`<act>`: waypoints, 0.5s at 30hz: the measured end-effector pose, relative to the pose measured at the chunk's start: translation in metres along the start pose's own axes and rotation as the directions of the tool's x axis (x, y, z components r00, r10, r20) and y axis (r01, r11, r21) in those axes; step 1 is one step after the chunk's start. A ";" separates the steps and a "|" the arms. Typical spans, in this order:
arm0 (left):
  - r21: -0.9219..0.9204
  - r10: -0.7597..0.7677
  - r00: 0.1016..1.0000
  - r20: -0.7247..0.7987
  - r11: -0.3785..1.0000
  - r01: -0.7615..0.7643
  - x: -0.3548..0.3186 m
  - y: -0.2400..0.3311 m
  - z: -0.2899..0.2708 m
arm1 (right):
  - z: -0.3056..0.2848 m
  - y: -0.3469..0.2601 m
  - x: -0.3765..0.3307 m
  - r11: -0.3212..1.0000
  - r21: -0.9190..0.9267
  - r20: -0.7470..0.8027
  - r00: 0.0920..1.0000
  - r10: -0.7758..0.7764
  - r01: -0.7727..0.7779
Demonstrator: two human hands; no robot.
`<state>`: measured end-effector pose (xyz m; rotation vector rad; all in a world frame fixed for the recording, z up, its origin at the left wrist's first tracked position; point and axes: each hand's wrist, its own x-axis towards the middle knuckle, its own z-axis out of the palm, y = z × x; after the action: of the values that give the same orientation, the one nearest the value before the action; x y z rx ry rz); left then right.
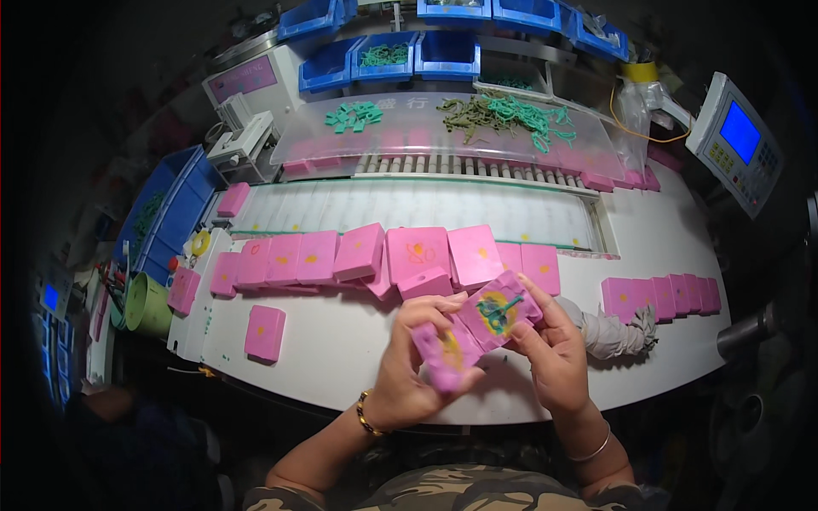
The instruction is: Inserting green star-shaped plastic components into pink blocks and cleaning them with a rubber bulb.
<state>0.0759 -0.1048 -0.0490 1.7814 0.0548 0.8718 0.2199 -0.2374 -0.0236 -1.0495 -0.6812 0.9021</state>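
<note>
Left hand (397,371) has fingers clamped on a pink rectangular block (444,358). Right hand (558,366) has fingers clamped on a second pink block (510,287) bearing a slender green piece (496,312).

White worktable (324,375) well lit across mid-frame, its front edge bowed, roller track (477,169) at upper centre, blue bins (449,68) in two tiers along the top, blue-screened panel (740,132) upper right, surroundings near-black toward the frame's rim.

On the table (341,375), a block row (417,247) lies behind the opened block (475,322).
</note>
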 end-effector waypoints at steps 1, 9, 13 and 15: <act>0.083 0.006 0.998 0.059 0.996 -0.011 0.004 0.009 0.001 | -0.002 0.003 0.002 0.999 -0.041 -0.003 1.000 0.001 -0.002; -0.784 -0.462 0.835 0.297 0.381 0.490 -0.011 0.007 0.018 | 0.001 -0.010 0.004 0.937 -0.314 0.277 0.959 -0.061 0.151; -0.787 -0.523 0.767 0.373 0.260 0.560 -0.006 0.003 0.008 | 0.002 -0.005 0.008 0.788 -0.525 0.379 0.917 -0.121 0.321; -0.736 -0.543 0.774 0.325 0.369 0.568 0.003 0.008 0.005 | 0.005 0.006 0.004 0.677 -0.622 0.425 0.896 -0.130 0.393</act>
<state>0.0774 -0.1110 -0.0412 0.7675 0.2018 0.2485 0.2154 -0.2303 -0.0275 -1.4161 -1.5283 0.5632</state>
